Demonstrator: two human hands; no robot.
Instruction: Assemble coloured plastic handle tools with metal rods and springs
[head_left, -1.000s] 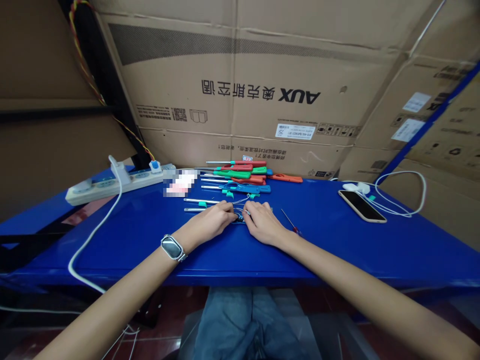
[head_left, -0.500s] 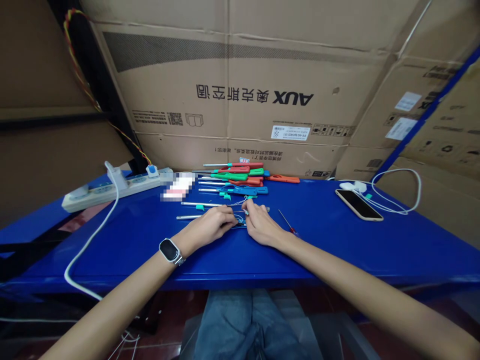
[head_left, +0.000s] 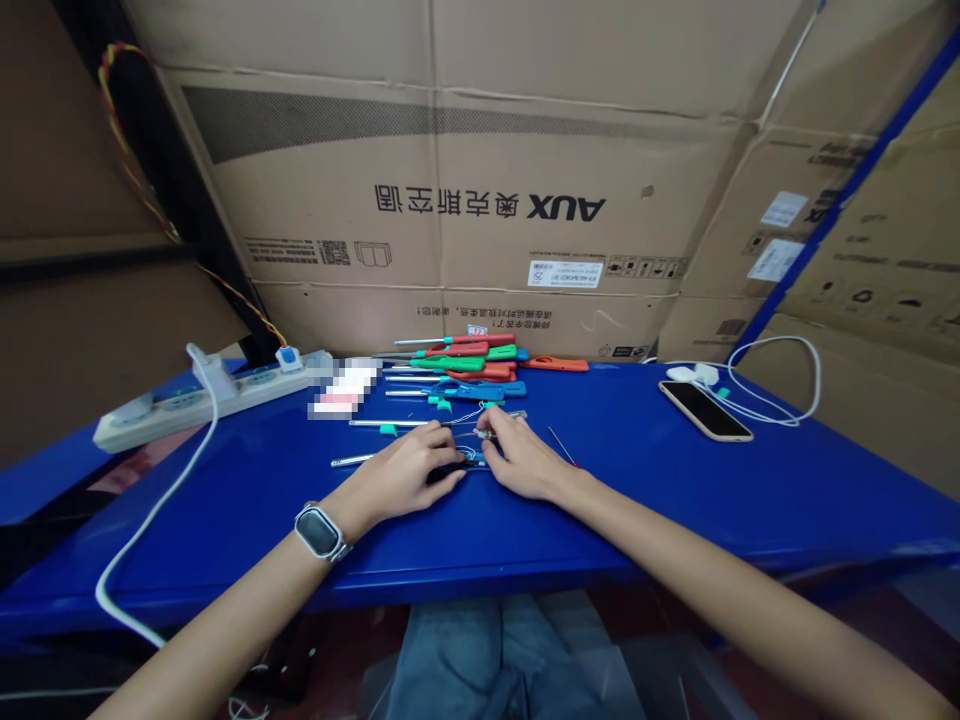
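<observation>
1. At mid-frame, a seated person leans both bare forearms over a blue desk [head_left: 675,500], the two hands meeting over a small tool lying flat on it.
2. The left hand [head_left: 409,475], a smartwatch [head_left: 321,531] on its wrist, lies palm down with fingers extended, pressing on the dark handle end of the tool [head_left: 457,463].
3. That tool is slim: a thin silver shaft [head_left: 356,460] runs out to the left from under the left hand, and fine pale wire loops around its middle between the two hands.
4. The right hand [head_left: 525,458] is curled, thumb and forefinger pinching a small metal piece [head_left: 484,434] just above the tool.
5. Just behind the hands, a pile of screwdrivers [head_left: 469,365] with red, green, blue and orange handles lies against a cardboard carton [head_left: 450,200].
6. A white power strip [head_left: 202,395] sits at left; a phone [head_left: 705,410] and its white cable [head_left: 780,385] lie at right.
</observation>
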